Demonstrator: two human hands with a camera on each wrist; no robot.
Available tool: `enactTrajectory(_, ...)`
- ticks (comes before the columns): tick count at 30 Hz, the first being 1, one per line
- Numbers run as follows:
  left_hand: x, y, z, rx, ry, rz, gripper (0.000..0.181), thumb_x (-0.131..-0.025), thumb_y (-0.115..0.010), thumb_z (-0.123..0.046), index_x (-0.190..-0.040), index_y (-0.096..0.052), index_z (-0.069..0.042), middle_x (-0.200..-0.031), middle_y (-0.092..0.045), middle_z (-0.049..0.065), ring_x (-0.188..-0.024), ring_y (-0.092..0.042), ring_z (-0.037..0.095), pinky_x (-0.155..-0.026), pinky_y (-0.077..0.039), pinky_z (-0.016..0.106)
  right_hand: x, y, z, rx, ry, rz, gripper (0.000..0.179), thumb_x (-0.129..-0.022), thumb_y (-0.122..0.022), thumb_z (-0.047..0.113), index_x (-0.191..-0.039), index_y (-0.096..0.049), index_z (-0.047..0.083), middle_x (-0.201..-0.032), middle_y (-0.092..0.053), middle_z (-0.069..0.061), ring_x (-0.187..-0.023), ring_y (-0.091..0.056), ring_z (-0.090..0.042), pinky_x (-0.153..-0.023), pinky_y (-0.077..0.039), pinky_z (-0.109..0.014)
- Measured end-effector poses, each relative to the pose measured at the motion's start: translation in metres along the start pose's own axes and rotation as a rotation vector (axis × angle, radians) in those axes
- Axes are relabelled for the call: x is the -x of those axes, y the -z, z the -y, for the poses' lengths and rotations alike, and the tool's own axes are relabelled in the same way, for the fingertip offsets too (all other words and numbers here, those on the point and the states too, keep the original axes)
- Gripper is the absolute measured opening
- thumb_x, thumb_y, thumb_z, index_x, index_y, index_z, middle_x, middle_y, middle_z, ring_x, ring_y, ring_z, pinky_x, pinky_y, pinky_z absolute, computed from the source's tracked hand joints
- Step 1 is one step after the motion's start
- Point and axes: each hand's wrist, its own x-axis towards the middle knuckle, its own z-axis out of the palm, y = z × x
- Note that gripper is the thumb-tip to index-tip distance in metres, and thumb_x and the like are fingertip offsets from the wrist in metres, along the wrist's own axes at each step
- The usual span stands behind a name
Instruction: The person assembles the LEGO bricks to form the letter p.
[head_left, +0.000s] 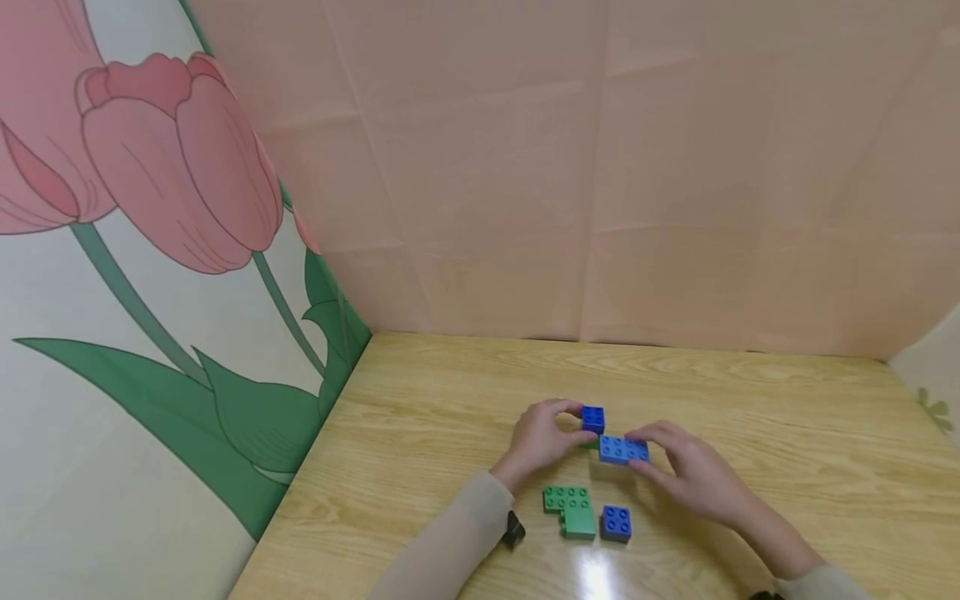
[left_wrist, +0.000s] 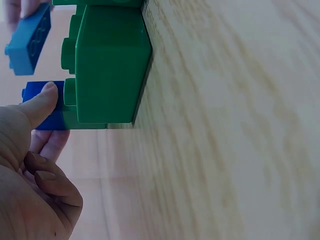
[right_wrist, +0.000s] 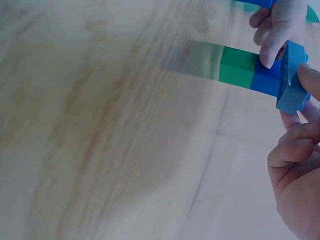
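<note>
My left hand (head_left: 542,437) pinches a dark blue brick (head_left: 592,417) between thumb and fingers. That brick sits upright on a green brick (right_wrist: 236,67) which stands on the table. In my right hand (head_left: 693,471), thumb and fingers grip a longer, lighter blue brick (head_left: 618,450) by its right end. It is held in the air, just right of and nearer than the dark blue one. In the right wrist view the light blue brick (right_wrist: 292,80) is tilted and partly covers the stack; whether they touch, I cannot tell.
Nearer the front, green bricks (head_left: 566,500) lie on the wooden table (head_left: 420,417), one showing a smooth face up. A second dark blue brick (head_left: 616,523) lies just right of them. A pink cloth (head_left: 480,167) hangs behind the table, and a tulip-printed panel (head_left: 180,167) borders its left.
</note>
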Motion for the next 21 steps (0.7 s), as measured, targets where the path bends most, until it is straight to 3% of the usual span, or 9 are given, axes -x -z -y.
enactTrajectory(7, 0.000, 0.000, 0.000, 0.001, 0.012, 0.005, 0.043, -0.086, -0.082, -0.050, -0.126, -0.072, -0.037, -0.119, -0.067, -0.025, -0.128, -0.057, 0.008, -0.111, -0.044, 0.043, -0.009, 0.002, 0.003, -0.019, 0.003, -0.031, 0.033, -0.095, -0.080, 0.023, -0.125, -0.071, 0.013, -0.117, -0.069, 0.004, -0.087, -0.059, -0.007, -0.065, -0.053, -0.029)
enactTrajectory(14, 0.000, 0.001, -0.001, 0.001, 0.006, -0.006, 0.041, -0.086, -0.085, -0.044, -0.124, -0.074, -0.035, -0.120, -0.067, -0.024, -0.126, -0.058, 0.008, -0.109, -0.046, 0.042, -0.018, 0.002, 0.003, -0.024, -0.004, -0.053, 0.033, -0.095, -0.079, 0.021, -0.125, -0.071, 0.013, -0.116, -0.067, 0.001, -0.063, -0.044, -0.006, -0.051, -0.041, -0.023)
enactTrajectory(21, 0.001, 0.002, -0.001, 0.002, -0.003, -0.007, 0.040, -0.085, -0.085, -0.046, -0.122, -0.074, -0.036, -0.119, -0.067, -0.024, -0.124, -0.059, 0.007, -0.109, -0.046, 0.042, -0.025, 0.002, 0.002, -0.002, 0.003, -0.083, 0.033, -0.095, -0.079, 0.020, -0.125, -0.070, 0.013, -0.115, -0.066, 0.002, -0.060, -0.040, -0.005, -0.049, -0.038, -0.022)
